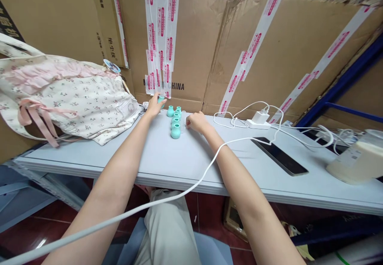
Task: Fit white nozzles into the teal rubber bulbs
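Observation:
Several small teal vase-shaped pieces (175, 122) stand in a short row on the pale grey table (167, 161), near its far edge. My left hand (154, 106) reaches to the far left of the row, and its fingers are closed round another teal piece (161, 98) close to the cardboard wall. Just right of the row rests my right hand (196, 122), fingers curled in a pinch on something I cannot make out.
A floral fabric bag (68, 97) with pink ribbons lies at the left. A dark phone (279, 156), a white charger (259, 118) with cables and a pale container (359, 157) sit at the right. Taped cardboard boxes (209, 37) wall the back. A white cable (167, 201) crosses my right arm.

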{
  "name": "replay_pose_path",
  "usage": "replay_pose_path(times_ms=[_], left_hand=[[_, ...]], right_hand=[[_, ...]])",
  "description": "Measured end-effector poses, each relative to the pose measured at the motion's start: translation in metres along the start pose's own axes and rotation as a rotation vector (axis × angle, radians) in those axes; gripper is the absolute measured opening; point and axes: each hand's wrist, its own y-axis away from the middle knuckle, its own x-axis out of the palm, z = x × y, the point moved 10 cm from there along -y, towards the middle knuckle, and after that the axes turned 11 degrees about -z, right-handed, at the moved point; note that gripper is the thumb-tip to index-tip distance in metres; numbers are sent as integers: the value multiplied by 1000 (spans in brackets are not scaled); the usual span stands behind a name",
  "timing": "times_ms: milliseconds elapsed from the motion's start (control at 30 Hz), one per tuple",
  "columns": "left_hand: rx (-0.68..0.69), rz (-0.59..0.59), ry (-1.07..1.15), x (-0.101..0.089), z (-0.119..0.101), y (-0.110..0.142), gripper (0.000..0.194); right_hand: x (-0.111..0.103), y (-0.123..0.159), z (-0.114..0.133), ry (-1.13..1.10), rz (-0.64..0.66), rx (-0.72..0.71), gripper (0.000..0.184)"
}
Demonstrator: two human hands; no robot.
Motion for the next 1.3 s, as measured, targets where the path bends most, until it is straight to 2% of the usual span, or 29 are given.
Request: replay_pose_path(times_ms=[267,433,500,567,633,733,833,933,1033,1167,1300], left_hand=[[-65,-22,67,-4,-7,4,40],[18,-50,98,-6,-23,3,31],[81,-57,59,-6,-34,4,26],[191,-64,-35,-6,-53,9,20],[339,-55,-152,-2,-78,19,13],[547,-11,-277,9,-112,38,14],[649,-1,-345,14,-127,49,15],[684,7,-367,16,-128,51,15],[683,35,-317,17,-126,52,25],[632,71,-294,20,-124,52,34],[551,87,-387,25,-123,50,28]], right_hand=[[0,-1,-1,-13,-18,17,16],[-5,-1,-10,-40,-44,31,14],[-21,-3,-22,-108,-159,106,14],[-44,-2,-38,-283,-356,232,23],[-58,0,-49,-570,-493,309,35],[-55,-5,-44,-983,-464,311,39],[-48,-6,-38,-1185,-419,338,37],[-53,-2,-41,-1221,-487,368,37],[-60,2,-46,-1203,-587,396,34],[-64,2,-46,-1194,-659,393,34],[-69,7,-45,-1067,-774,387,30]])
